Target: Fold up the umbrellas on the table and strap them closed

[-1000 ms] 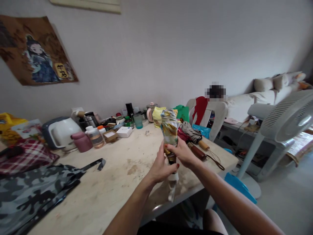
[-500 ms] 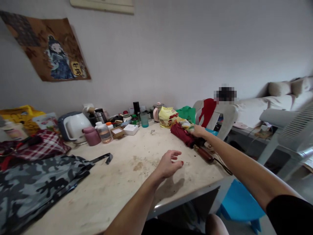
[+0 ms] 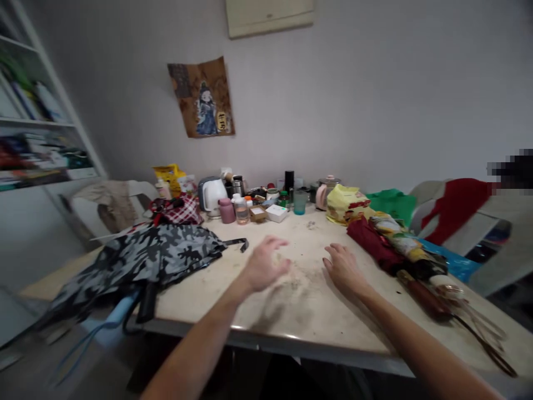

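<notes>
My left hand (image 3: 266,264) hovers over the middle of the white table (image 3: 300,311), fingers apart and curved, holding nothing. Low over the tabletop, or resting on it, my right hand (image 3: 343,266) has its fingers spread and is also without anything in it. Just right of it lies a folded dark red umbrella (image 3: 375,241) with a brown handle and strap. Beside that is a folded umbrella with a yellow and white pattern (image 3: 402,239). A grey camouflage umbrella (image 3: 154,258), loosely gathered with its strap loose, lies left of my left hand, its black handle (image 3: 146,303) at the table edge.
Along the wall stand a white kettle (image 3: 214,194), a pink jar (image 3: 227,211), a clear bottle (image 3: 241,211), a white box (image 3: 276,213), a teal cup (image 3: 299,203) and a yellow bag (image 3: 347,204). A chair with red cloth (image 3: 453,205) is at right, a person's head partly visible behind.
My right hand has let go of the umbrellas at the right and moved left over the table. My left hand stays raised. The view has swung left.
</notes>
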Demonstrator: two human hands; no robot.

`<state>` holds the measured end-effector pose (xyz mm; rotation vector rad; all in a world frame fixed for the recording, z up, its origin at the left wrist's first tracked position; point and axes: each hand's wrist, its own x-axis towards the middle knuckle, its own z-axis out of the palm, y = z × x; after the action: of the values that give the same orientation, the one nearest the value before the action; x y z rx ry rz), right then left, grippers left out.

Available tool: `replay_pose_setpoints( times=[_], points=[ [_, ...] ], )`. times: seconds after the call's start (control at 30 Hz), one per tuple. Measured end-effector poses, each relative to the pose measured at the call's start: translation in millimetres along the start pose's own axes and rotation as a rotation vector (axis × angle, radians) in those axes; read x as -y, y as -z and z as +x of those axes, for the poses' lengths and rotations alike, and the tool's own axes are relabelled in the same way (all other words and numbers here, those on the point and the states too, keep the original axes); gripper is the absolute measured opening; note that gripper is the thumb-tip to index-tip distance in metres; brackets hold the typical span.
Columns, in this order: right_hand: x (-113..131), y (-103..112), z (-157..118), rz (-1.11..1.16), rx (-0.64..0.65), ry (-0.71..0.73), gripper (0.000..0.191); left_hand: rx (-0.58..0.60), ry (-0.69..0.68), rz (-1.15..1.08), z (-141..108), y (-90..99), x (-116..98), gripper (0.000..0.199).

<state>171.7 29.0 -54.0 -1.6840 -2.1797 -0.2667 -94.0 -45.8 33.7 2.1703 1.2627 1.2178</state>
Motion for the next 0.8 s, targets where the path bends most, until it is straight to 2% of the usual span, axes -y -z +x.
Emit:
replay_pose_setpoints(
  times=[0.03, 0.1, 0.17, 0.23, 0.3, 0.37, 0.4, 0.47, 0.5, 0.57, 0.63, 0.7, 0.73, 0.77, 0.8],
  points=[
    [-1.0, -4.7, -1.1, 0.021, -0.026, 0.003, 0.038, -0.09, 0.104, 0.148, -13.9, 28.5, 21.2, 0.037],
    [-6.4, -11.4, -2.5, 0.058, -0.054, 0.013, 0.038, -0.18, 0.346, 0.55, -52.5, 83.0, 63.9, 0.04],
    [-12.9, -16.2, -2.9, 0.096, -0.077, 0.019, 0.038, -0.214, 0.612, 0.929, -99.7, 126.0, 97.3, 0.046],
    [-17.2, -20.3, -2.4, 0.136, -0.103, 0.011, 0.038, -0.225, 0.786, 1.117, -143.0, 151.6, 115.8, 0.054],
    [-18.2, -23.6, -1.8, 0.176, -0.103, -0.006, 0.039, -0.251, 0.857, 1.107, -170.8, 160.6, 120.6, 0.05],
    [-17.2, -25.7, -1.6, 0.223, -0.067, -0.025, 0.04, -0.324, 0.938, 0.916, -179.8, 158.8, 114.3, 0.04],
    [-16.5, -26.2, -2.0, 0.249, -0.045, -0.03, 0.041, -0.383, 0.979, 0.735, -178.9, 155.9, 107.5, 0.032],
    [-15.8, -25.7, -3.3, 0.3, -0.017, -0.024, 0.04, -0.541, 1.007, 0.213, -172.3, 150.2, 86.9, 0.02],
    [-15.7, -24.8, -4.2, 0.324, -0.014, -0.016, 0.039, -0.608, 0.971, -0.1, -168.4, 148.5, 73.4, 0.017],
    [-14.9, -21.2, -5.4, 0.367, -0.024, -0.002, 0.037, -0.714, 0.809, -0.653, -160.4, 149.5, 42.8, 0.018],
    [-11.0, -14.5, -5.6, 0.413, -0.045, -0.008, 0.035, -0.69, 0.532, -1.003, -147.1, 157.7, 11.1, 0.021],
    [-1.5, -3.1, -5.2, 0.481, -0.071, -0.023, 0.033, -0.685, 0.24, -1.216, -120.2, 170.8, -17.9, 0.017],
    [6.0, 5.1, -5.5, 0.526, -0.081, -0.026, 0.031, -0.684, 0.149, -1.302, -100.6, 177.2, -31.5, 0.021],
    [15.2, 15.3, -6.6, 0.579, -0.09, -0.023, 0.03, -0.708, 0.089, -1.362, -77.6, 182.1, -44.6, 0.023],
    [26.0, 27.9, -8.8, 0.638, -0.091, -0.012, 0.028, -0.695, 0.087, -1.392, -52.4, 184.2, -57.7, 0.025]
  ],
)
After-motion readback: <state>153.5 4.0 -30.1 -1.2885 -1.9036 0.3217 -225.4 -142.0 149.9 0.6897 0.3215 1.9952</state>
